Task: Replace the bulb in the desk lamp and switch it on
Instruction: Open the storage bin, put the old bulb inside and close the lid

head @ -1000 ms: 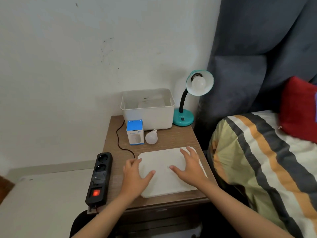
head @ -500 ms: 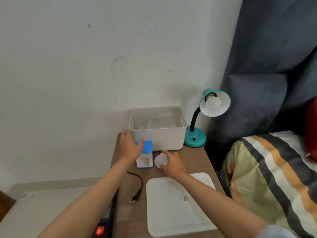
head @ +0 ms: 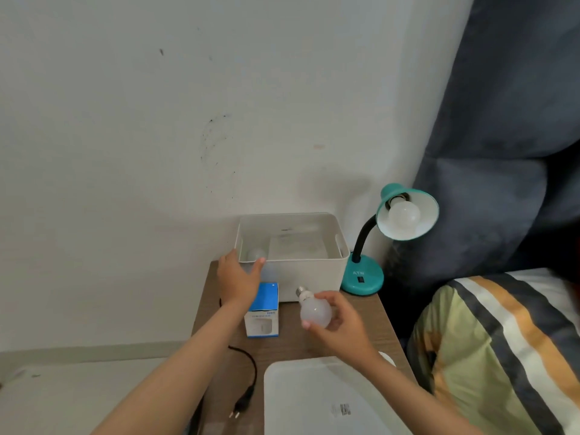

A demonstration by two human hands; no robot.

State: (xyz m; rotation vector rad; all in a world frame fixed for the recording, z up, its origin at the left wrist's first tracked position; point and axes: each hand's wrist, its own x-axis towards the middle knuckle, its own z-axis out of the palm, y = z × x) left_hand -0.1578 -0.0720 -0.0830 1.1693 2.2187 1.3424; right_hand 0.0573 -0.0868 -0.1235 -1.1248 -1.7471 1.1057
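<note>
A teal desk lamp (head: 364, 276) stands at the back right of the wooden bedside table (head: 292, 346), its shade tilted toward me with a white bulb (head: 404, 214) screwed in. My right hand (head: 340, 321) holds a loose white bulb (head: 315, 312) above the table, screw base pointing up and left. My left hand (head: 237, 276) rests, fingers spread, against the front left corner of the white storage box (head: 310, 277). Another bulb (head: 256, 253) lies inside that box. A blue and white bulb carton (head: 263, 310) stands in front of the box.
A white lid (head: 314, 400) lies flat at the table's near edge. A black cord with its plug (head: 240, 403) curls over the table's left side. A bed with a striped blanket (head: 502, 350) sits right, with a dark curtain (head: 502, 120) behind the lamp.
My right hand has lifted the loose bulb off the table. My left hand slid from the carton up to the box's corner. The view moved closer to the wall.
</note>
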